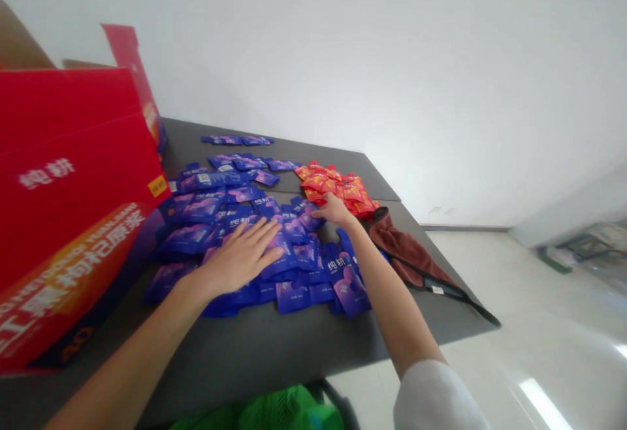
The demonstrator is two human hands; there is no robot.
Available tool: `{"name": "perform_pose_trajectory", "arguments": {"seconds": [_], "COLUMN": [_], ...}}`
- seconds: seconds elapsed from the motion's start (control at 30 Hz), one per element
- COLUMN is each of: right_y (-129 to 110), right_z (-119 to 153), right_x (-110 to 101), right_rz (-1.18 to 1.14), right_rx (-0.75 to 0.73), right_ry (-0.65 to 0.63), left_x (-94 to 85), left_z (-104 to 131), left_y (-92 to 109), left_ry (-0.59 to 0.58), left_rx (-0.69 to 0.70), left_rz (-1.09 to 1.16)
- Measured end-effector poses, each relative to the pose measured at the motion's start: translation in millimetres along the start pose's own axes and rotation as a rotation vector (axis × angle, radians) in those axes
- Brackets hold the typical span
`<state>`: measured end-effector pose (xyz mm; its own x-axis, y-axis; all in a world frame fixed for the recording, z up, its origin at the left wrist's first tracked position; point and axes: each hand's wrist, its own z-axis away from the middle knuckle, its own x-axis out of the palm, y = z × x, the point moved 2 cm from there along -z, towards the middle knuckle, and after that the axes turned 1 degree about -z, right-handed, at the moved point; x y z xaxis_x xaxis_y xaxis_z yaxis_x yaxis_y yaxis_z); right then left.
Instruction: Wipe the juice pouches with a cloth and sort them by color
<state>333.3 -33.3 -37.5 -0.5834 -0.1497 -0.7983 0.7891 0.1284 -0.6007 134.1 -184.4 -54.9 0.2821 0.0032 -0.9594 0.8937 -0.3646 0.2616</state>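
Observation:
Many purple-blue spouted pouches point(294, 296) with white lettering lie in an overlapping heap on the dark table. My left hand point(245, 253) rests flat on top of the heap, fingers stretched out, holding nothing. At the heap's far right side, my right hand point(334, 211) has its thumb and fingers closed at the edge of a purple pouch point(307, 215); part of the grip is hidden. Just beyond that hand is a smaller pile of red-orange pouches point(333, 181).
A large red carton point(73, 129) with raised flaps stands at left. A brown cloth point(406, 250) with black edging hangs over the table's point(294, 345) right edge. More purple pouches point(240, 140) lie in a row near the wall. Something green point(289, 410) is below the front edge.

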Motion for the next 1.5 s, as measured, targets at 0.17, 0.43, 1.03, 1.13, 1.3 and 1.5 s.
{"name": "perform_pose_trajectory", "arguments": {"seconds": [0.17,0.43,1.03,1.13,1.3,1.5], "right_y": [-11,-40,-28,-22,-15,-40], "right_z": [39,110,130,115,107,101], "right_x": [-41,-2,5,30,42,-38], "right_rz": [-0.365,-0.711,0.512,0.468,0.384,0.034], "right_rx": [0.006,0.069,-0.251,-0.264,-0.333,-0.575], "right_ry": [0.046,0.075,0.150,-0.049,-0.174,0.091], "left_x": [0.5,-0.5,-2.3,-0.4,-9.8,-63.2], "left_z": [0,-2,2,4,2,33], "left_y": [-3,-12,0,1,6,9], "left_ry": [-0.031,0.099,-0.032,-0.035,0.061,0.479], "left_rx": [-0.009,-0.028,0.069,0.067,0.083,0.047], "left_rz": [0.029,0.141,0.060,0.045,0.124,0.303]}}
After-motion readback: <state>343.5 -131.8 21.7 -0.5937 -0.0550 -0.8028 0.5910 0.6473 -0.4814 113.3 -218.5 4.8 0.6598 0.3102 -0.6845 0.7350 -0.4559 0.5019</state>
